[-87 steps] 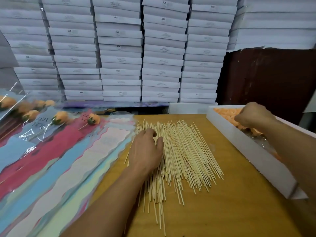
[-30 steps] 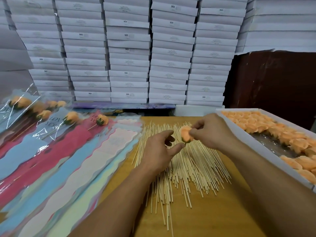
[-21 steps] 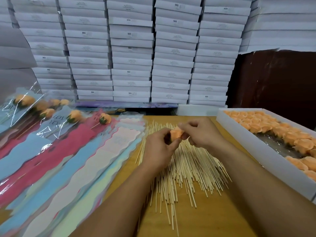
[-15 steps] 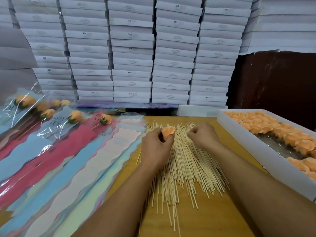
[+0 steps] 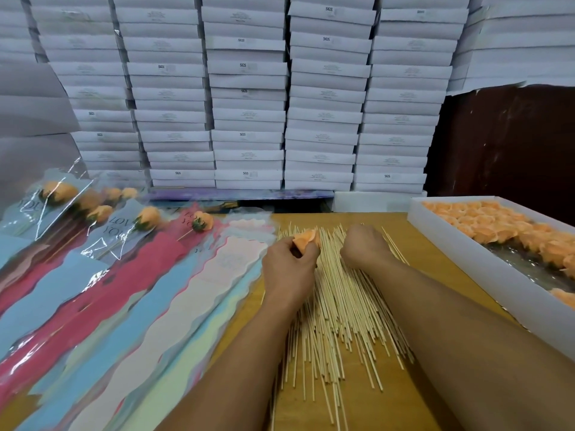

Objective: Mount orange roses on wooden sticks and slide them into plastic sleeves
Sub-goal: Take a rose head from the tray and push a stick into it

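My left hand (image 5: 287, 269) grips an orange rose head (image 5: 306, 238) above the far end of a spread pile of wooden sticks (image 5: 342, 309) on the table (image 5: 435, 275). Just to its right, my right hand (image 5: 364, 247) rests knuckles up on the sticks, its fingertips curled down out of sight. A white box (image 5: 466, 255) at the right holds several loose orange roses (image 5: 497, 227). Coloured plastic sleeves (image 5: 155, 290) lie fanned out at the left.
Several finished roses on sticks (image 5: 146, 216) lie in sleeves at the far left. Tall stacks of flat white boxes (image 5: 249, 104) wall off the back. A dark brown panel (image 5: 504, 141) stands behind the rose box.
My right hand brought a rose from the box and passed it to my left hand. The right hand then dropped onto the far ends of the sticks.
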A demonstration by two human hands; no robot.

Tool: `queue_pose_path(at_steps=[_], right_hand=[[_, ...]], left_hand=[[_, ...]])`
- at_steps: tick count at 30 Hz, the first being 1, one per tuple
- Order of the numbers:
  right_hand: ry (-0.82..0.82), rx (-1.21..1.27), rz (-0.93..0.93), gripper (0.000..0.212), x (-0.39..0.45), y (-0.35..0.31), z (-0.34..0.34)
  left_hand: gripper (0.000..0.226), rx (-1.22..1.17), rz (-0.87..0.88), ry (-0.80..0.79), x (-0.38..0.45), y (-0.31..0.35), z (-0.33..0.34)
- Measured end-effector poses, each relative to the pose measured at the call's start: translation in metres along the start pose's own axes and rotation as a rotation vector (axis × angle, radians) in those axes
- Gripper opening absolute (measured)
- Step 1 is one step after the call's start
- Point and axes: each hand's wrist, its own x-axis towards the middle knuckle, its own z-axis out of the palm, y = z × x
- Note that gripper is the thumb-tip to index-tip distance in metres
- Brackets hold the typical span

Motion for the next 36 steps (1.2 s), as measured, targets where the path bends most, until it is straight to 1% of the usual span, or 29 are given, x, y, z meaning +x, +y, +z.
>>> queue_pose_path(at_steps=[3,7,11,15,18,21,23,25,26,28,32,34,36], right_hand=[[-0.005,0.054,0.032,0.023,0.001,0.003,-0.001],[0.018,0.263,0.109,0.020,0.000,0.009,-0.010],[-0.150,0.494,0.085,0.020,-0.013,0.017,-0.020],[-0.230,0.707,0.045,0.014,-0.033,0.025,-0.034],[-0.327,0.849,0.006,0.008,-0.053,0.026,-0.044],[-0.413,0.966,-0.030,0.026,-0.070,0.027,-0.049],[-0.428,0.967,-0.062,0.032,-0.081,0.027,-0.049],[-0.419,0.911,-0.119,0.028,-0.091,0.024,-0.048],[-0.413,0.881,-0.153,0.025,-0.094,0.022,-0.048],[-0.408,0.851,-0.215,0.027,-0.100,0.018,-0.047],[-0.441,0.858,-0.347,0.048,-0.114,0.008,-0.047],[-0.451,0.842,-0.408,0.053,-0.121,0.004,-0.047],[-0.455,0.827,-0.438,0.057,-0.125,0.000,-0.047]], left_hand=[[0.020,-0.008,0.000,-0.009,-0.001,0.001,-0.001],[0.019,-0.042,-0.007,-0.007,0.000,0.000,-0.001],[0.017,-0.092,-0.043,-0.027,0.001,-0.001,0.000],[0.014,-0.143,-0.087,-0.037,0.001,-0.003,0.001],[0.013,-0.260,-0.149,-0.045,0.003,-0.003,-0.001],[0.016,-0.378,-0.203,-0.046,0.003,0.001,-0.001],[0.026,-0.481,-0.234,-0.048,0.002,0.003,-0.001],[0.035,-0.584,-0.260,-0.057,0.003,0.005,-0.001],[0.035,-0.630,-0.273,-0.064,0.004,0.005,-0.003],[0.031,-0.707,-0.304,-0.074,0.006,0.006,-0.006],[0.023,-0.821,-0.355,-0.070,0.011,0.005,-0.014],[0.020,-0.889,-0.376,-0.051,0.014,0.006,-0.017],[0.021,-0.925,-0.386,-0.037,0.017,0.005,-0.019]])
